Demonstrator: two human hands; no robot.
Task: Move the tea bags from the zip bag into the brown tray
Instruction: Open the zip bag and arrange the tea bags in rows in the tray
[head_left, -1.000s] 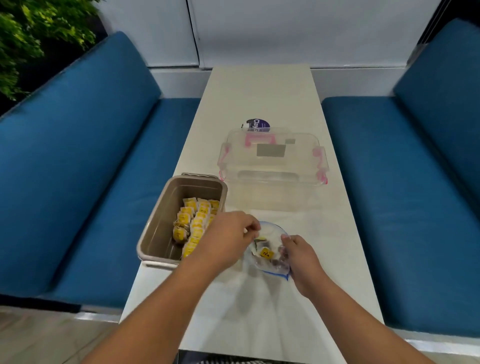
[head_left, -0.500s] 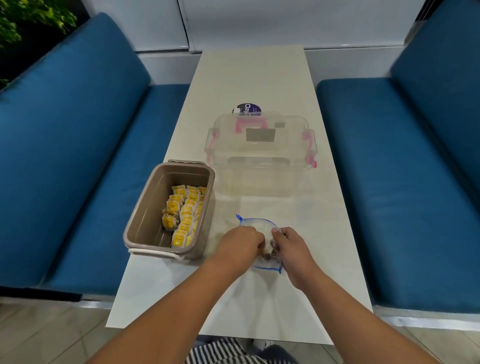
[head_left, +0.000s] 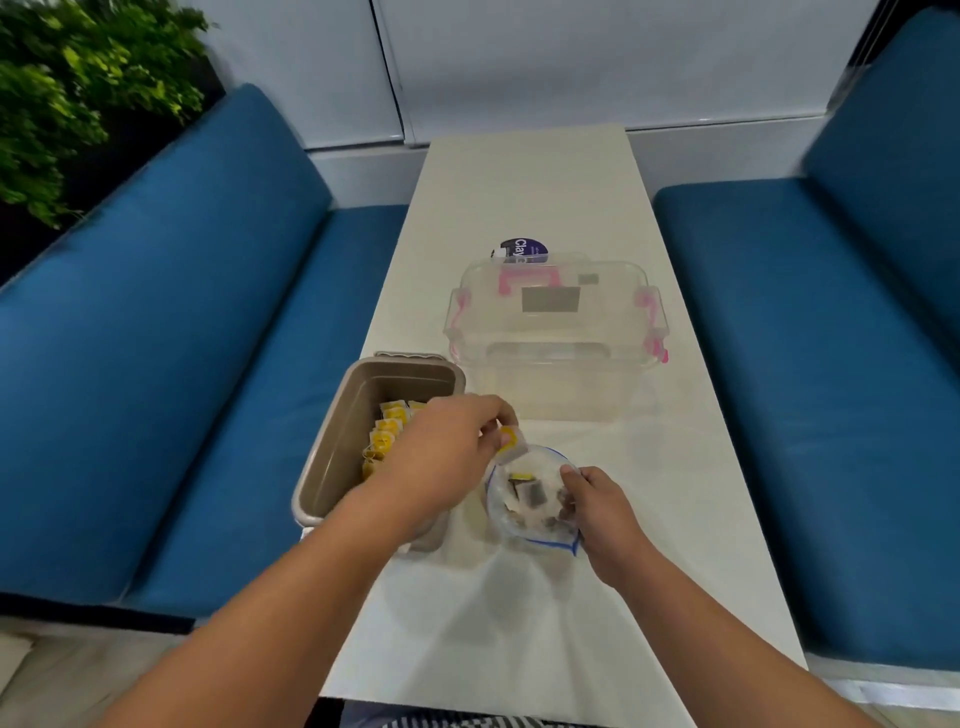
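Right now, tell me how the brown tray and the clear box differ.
The brown tray is opaque; the clear box is see-through with pink latches. The tray is open-topped; the box is closed. The tray holds tea bags; the box looks empty. Both stand on the table.

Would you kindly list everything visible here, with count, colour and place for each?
table: one, white, centre.
sofas: two, blue, either side of table.
plant: one, green, top left.
clear box: one, transparent with pink latches, mid-table.
purple disc: one, purple, behind the clear box.
brown tray: one, brown, table's near left edge.
tray tea bags: many, yellow, rows inside brown tray.
zip bag: one, clear with blue seal, right of tray.
bagged tea bags: few, count unclear, inside zip bag.
held tea bag: one, yellow, at zip bag's mouth.
left hand: one, pinching the held tea bag.
right hand: one, gripping the zip bag's edge.
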